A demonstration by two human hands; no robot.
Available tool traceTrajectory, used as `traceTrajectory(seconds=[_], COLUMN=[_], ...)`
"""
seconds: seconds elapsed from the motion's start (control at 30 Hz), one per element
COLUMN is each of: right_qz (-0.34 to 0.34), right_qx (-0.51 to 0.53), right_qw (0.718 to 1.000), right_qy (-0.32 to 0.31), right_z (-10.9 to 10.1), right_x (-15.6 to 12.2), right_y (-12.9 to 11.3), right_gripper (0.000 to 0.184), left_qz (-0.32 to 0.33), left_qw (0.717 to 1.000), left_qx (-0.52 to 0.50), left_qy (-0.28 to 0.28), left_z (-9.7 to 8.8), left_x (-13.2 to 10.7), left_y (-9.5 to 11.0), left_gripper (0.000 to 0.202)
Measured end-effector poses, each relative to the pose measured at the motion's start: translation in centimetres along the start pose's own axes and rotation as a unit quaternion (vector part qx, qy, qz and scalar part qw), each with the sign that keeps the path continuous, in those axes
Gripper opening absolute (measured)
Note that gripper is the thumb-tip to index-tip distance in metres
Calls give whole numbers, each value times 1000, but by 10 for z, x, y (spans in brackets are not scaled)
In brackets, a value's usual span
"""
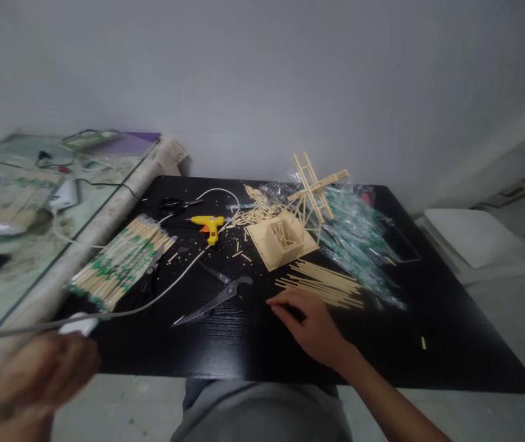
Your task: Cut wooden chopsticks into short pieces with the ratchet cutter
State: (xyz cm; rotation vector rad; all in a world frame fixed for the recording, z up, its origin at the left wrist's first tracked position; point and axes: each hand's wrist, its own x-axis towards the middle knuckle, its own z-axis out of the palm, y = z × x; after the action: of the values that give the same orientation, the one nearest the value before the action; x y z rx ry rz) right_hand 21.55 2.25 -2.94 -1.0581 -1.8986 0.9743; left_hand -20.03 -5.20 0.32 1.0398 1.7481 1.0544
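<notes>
Our left hand (48,371), grip too blurred to tell, is at a white plastic piece (79,324) by the desk's (253,356) front-left corner; our right hand (314,325), fingertips pinched on nothing visible, is between loose sticks (320,282) and front edge

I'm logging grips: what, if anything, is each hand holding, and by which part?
The blurred left hand overlaps a white object, but whether it grips it cannot be told; nothing shows in the right hand.

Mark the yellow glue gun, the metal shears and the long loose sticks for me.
Yellow glue gun (211,223), head view: on its body, above the handle.
Metal shears (230,289), head view: near the pivot.
Long loose sticks (320,284), head view: mid-pile.
</notes>
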Motion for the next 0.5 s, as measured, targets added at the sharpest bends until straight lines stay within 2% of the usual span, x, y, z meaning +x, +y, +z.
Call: traceTrajectory(seconds=[0.03, 0.07, 0.1, 0.13, 0.2, 0.27, 0.33, 0.37, 0.43, 0.5], right_qz=[19, 44, 71, 99, 140, 161, 176, 183, 199, 213], right_qx=[25, 59, 103, 159, 269, 334, 344, 338, 323, 312], right_qw=[999, 996, 989, 976, 939, 915, 917, 921, 925, 926], right_qy=[-21, -47, -76, -109, -160, -158, -101, -64, -6, 25], right_z=[2, 5, 8, 10, 16, 20, 22, 22, 22, 22], right_x=[-2, -4, -5, -7, -9, -9, -5, -4, 0, 2], right_y=[-4, -7, -11, -13, -17, -17, -14, -11, -5, 2], right_gripper=[12, 11, 12, 18, 33, 33, 28, 29, 33, 36], left_qz=[19, 41, 43, 21, -19, -20, -6, 8, 57, 108], left_qw=[998, 968, 915, 889, 903, 934, 948, 948, 946, 935], left_qx=[-5, 13, 41, 57, 21, 14, 23, 37, 95, 163], left_qy=[-65, -246, -399, -455, -430, -355, -316, -316, -306, -297], left_z=[6, 16, 30, 46, 84, 122, 154, 166, 183, 193], left_x=[-4, -9, -13, -16, -23, -28, -32, -33, -34, -34], left_y=[-3, -4, -3, 1, 10, 18, 22, 22, 23, 23], left_gripper=[88, 78, 65, 54, 48, 43, 38, 37, 37, 38])
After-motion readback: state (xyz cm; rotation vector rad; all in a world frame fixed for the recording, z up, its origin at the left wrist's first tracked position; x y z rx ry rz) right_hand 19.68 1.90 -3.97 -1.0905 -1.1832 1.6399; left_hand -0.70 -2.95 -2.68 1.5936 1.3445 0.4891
